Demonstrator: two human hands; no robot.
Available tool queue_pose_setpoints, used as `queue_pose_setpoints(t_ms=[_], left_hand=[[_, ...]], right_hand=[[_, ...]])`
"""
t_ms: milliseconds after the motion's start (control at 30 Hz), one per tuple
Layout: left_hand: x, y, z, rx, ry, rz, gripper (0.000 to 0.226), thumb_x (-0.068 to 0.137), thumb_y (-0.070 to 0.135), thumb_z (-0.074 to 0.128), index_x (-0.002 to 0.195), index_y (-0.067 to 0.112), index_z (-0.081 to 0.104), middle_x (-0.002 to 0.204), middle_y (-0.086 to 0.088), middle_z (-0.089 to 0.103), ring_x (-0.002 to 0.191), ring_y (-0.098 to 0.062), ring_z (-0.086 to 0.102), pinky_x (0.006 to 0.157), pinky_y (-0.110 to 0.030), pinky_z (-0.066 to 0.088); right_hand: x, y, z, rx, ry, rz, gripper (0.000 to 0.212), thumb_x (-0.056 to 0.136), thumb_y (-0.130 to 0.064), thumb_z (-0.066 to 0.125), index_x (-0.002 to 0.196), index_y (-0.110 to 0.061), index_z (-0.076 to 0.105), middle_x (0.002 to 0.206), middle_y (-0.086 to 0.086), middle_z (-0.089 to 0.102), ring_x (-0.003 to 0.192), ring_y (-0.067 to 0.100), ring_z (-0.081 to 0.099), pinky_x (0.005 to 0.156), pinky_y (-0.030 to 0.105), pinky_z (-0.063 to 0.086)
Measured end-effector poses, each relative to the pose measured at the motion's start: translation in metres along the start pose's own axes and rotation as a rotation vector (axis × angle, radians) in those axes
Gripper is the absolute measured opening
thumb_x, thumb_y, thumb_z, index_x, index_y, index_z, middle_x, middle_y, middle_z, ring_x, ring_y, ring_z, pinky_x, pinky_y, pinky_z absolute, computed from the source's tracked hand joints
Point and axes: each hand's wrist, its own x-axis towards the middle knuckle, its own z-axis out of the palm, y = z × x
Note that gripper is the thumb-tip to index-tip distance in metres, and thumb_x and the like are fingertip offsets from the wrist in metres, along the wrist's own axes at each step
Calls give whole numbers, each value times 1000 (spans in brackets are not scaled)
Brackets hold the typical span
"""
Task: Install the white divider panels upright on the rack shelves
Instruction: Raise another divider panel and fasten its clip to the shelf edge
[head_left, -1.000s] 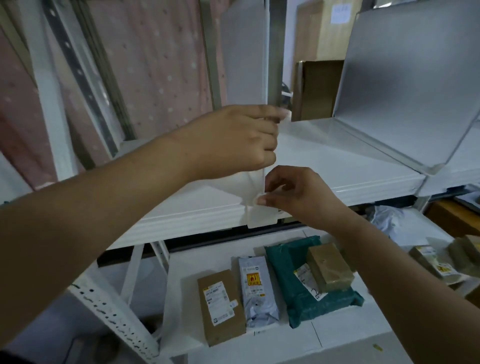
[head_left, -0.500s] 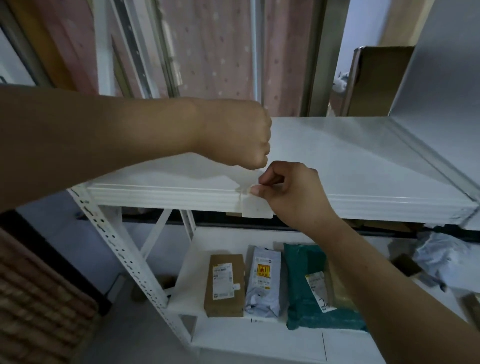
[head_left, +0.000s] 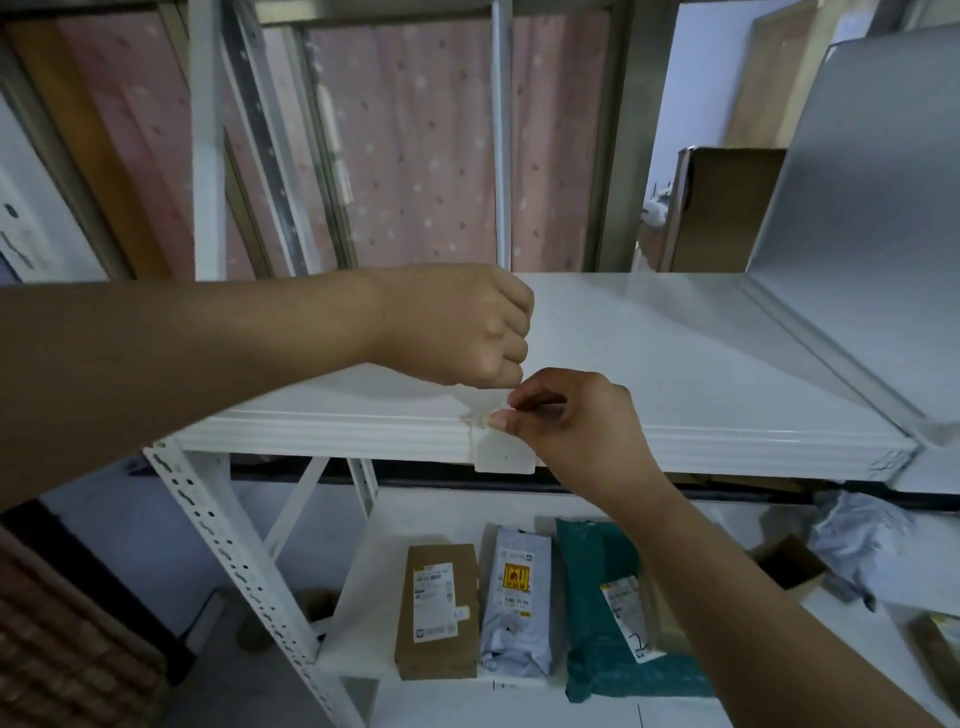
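A white divider panel (head_left: 502, 156) stands upright on the white rack shelf (head_left: 675, 364), seen edge-on as a thin strip. Its front tab (head_left: 504, 457) hangs over the shelf's front lip. My left hand (head_left: 457, 327) is a fist closed around the panel's front edge just above the shelf, hiding the lower part. My right hand (head_left: 571, 431) pinches the panel's lower front corner at the lip, fingertips touching the left hand. A second divider panel (head_left: 862, 208) stands upright at the shelf's right end.
The lower shelf (head_left: 363, 623) holds a brown box (head_left: 436, 608), a grey mailer bag (head_left: 514, 597) and a green bag (head_left: 602, 623). A perforated rack post (head_left: 234, 561) runs down at the left. A cardboard box (head_left: 722, 208) stands behind the shelf.
The view has swung so the panel now shows edge-on. My left hand has slid down the panel's edge to just above the shelf. My right hand stays at the front tab.
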Motion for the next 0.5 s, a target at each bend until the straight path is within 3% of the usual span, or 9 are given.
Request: queue_pose_setpoints(t_ms=[33,100,200,267,433,500], left_hand=[[0,0,0,-49,74,-66,31,92,-10,56,73,13,63,65,-3,58,64,-27,57,83,-39,51],[-2,11,-7,97,62,-137,36,83,-15,62,66,17,57,57,1,49,57,-24,51,77,-36,45],[2,9,-16,232,68,-101,40,75,-16,59,59,20,53,51,2,43,51,-22,44,71,-34,38],[4,7,-16,231,197,-45,38,74,-15,50,56,18,52,50,1,42,50,-22,43,68,-33,34],[7,9,-14,136,243,-30,44,75,-12,26,55,17,52,49,2,43,48,-20,41,67,-32,29],[6,9,-11,105,238,-60,39,75,-15,41,56,17,54,50,2,45,50,-20,41,69,-32,28]], right_hand=[[-1,0,-2,-21,5,-5,24,80,-43,87,92,-25,78,82,-14,75,76,1,69,67,10,52],[-3,-1,-1,-92,-1,-33,23,83,-46,83,91,-26,77,77,-12,73,69,8,67,63,15,51],[-6,0,6,-230,9,-134,32,93,-46,73,76,-20,67,61,1,60,57,19,54,58,28,45],[-7,2,10,-260,31,-164,38,96,-46,69,71,-18,61,57,4,54,56,23,49,54,26,39],[-15,5,21,-289,107,-188,38,100,-40,65,71,-17,62,59,3,57,57,22,52,56,29,42],[-16,1,21,-245,106,-127,31,98,-42,67,76,-20,67,63,1,62,59,17,55,56,23,42]])
